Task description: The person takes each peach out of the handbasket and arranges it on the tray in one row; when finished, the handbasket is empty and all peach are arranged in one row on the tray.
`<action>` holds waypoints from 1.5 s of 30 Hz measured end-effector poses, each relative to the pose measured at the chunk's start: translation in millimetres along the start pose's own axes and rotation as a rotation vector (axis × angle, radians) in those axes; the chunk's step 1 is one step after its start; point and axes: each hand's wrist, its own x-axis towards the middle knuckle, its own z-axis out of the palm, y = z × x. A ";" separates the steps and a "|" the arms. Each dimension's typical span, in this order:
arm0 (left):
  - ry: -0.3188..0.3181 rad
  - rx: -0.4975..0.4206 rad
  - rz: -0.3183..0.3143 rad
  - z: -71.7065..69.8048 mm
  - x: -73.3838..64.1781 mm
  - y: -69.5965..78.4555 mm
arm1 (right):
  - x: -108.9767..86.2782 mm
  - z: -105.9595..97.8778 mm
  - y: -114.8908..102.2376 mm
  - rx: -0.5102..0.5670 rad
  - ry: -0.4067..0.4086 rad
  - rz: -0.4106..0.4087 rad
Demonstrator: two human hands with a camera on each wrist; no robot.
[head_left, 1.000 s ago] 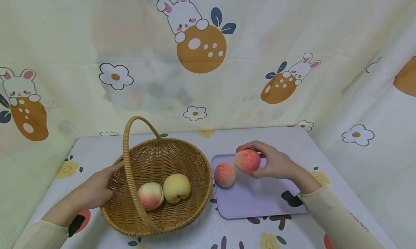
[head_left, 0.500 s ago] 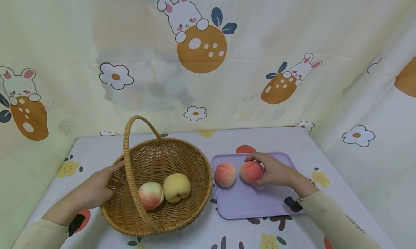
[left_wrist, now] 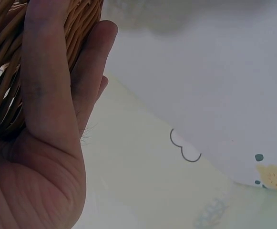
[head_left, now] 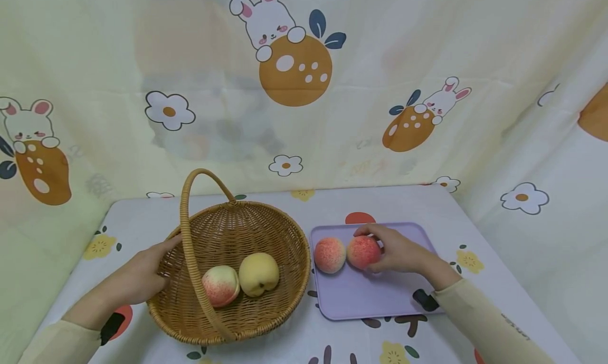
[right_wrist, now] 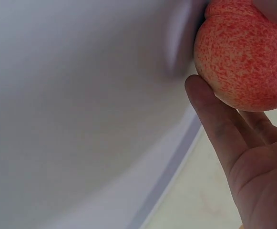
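A round wicker basket (head_left: 247, 227) with a tall arched handle stands left of centre, my left hand (head_left: 138, 276) holding it by its left rim. In the left wrist view, the fingers (left_wrist: 50, 86) of that hand lie along the woven wall. Inside the basket, a pale peach with a red blush (head_left: 220, 286) touches a yellow fruit (head_left: 258, 275). On a lilac tray (head_left: 375, 300), a red-pink peach (head_left: 329, 255) sits at the left. Beside it, my right hand (head_left: 399, 252) grips a second red peach (head_left: 363, 251) with thumb and fingers around it, low over the tray.
The tray stands just right of the basket, with a narrow strip of patterned tablecloth (head_left: 294, 337) between them. A curtain printed with rabbits (head_left: 214, 142) hangs behind the table. Black straps (head_left: 425, 299) are around both wrists.
My right hand has brought its peach down to the tray, then shifted it slightly left against the other peach. The left hand and basket have stayed in place.
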 end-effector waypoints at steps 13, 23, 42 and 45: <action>-0.012 0.006 -0.022 -0.1 2.4 1.5 | 7.8 -14.4 -26.6 0.105 0.047 -0.043; -0.024 -0.025 -0.025 -2.6 3.9 3.5 | 39.5 -18.6 -90.9 0.236 0.120 -0.189; -0.035 0.001 0.012 -5.8 5.8 6.5 | 90.9 57.7 -172.4 0.045 -0.127 -0.322; -0.027 0.012 0.019 -5.9 5.9 8.0 | 93.9 66.6 -175.8 -0.053 -0.174 -0.297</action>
